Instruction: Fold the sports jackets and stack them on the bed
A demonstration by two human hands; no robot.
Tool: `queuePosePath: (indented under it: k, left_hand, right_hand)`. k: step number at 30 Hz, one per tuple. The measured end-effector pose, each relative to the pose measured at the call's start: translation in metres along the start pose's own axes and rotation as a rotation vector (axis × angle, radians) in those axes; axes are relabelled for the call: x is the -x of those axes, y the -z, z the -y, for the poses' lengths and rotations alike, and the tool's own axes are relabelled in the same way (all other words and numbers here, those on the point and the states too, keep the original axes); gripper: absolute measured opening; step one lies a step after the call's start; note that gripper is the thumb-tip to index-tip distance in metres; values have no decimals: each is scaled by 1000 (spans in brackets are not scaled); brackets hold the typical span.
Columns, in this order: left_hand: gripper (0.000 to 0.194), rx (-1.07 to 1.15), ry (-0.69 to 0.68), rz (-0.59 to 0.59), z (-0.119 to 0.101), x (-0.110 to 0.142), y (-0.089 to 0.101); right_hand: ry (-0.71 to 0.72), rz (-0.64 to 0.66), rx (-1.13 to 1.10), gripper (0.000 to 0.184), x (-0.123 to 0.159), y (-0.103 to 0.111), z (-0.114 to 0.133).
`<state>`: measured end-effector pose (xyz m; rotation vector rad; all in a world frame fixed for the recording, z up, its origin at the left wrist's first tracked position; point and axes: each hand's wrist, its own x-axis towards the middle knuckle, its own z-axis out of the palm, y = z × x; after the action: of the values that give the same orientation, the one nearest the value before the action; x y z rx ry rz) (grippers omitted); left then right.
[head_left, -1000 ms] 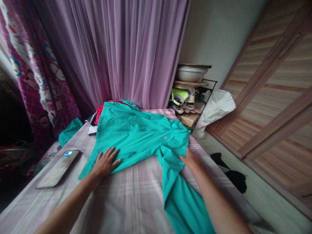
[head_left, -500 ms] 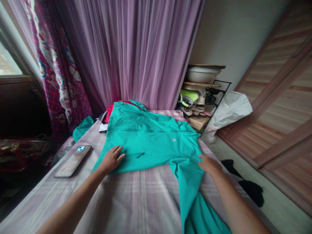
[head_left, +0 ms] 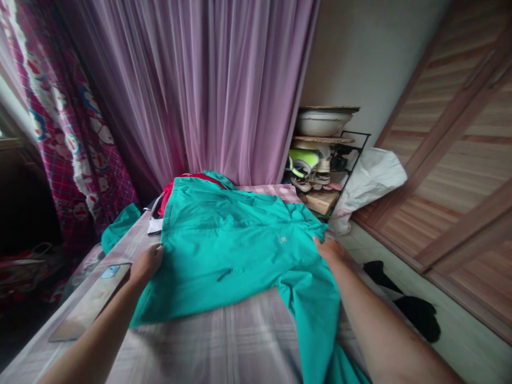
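A teal jacket (head_left: 224, 240) with a small zipped pocket and a chest logo lies spread on a plaid sheet (head_left: 224, 346). One sleeve hangs toward me at the lower right. My left hand (head_left: 149, 261) is closed on the jacket's left edge, the hem. At the opposite side, near the collar and shoulder, my right hand (head_left: 331, 250) pinches the fabric. A phone (head_left: 92, 301) lies face down beside my left forearm, which partly covers it.
Red and white clothing (head_left: 164, 205) is piled behind the jacket against a purple curtain (head_left: 224, 96). A shoe rack (head_left: 358, 154) with a basin (head_left: 322, 122) stands at the back right, next to a white bag (head_left: 370, 181). Black cloth (head_left: 418, 317) lies on the floor.
My left hand has gone from lying flat on the jacket to gripping its left edge. My right hand has slid up from the sleeve area toward the collar. The view has shifted slightly.
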<state>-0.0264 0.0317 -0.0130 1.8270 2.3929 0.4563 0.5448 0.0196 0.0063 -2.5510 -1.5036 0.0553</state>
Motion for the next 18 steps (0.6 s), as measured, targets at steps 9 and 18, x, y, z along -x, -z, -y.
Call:
queuePosePath:
  k: [9,18]
  left_hand:
    - [42,181,64,10,-3,-14,-2]
    - [52,151,96,94,-23,-23,2]
  right_hand:
    - [-85,106,41,40,-16,4,-4]
    - [-109,45,75,47,-18,7,-6]
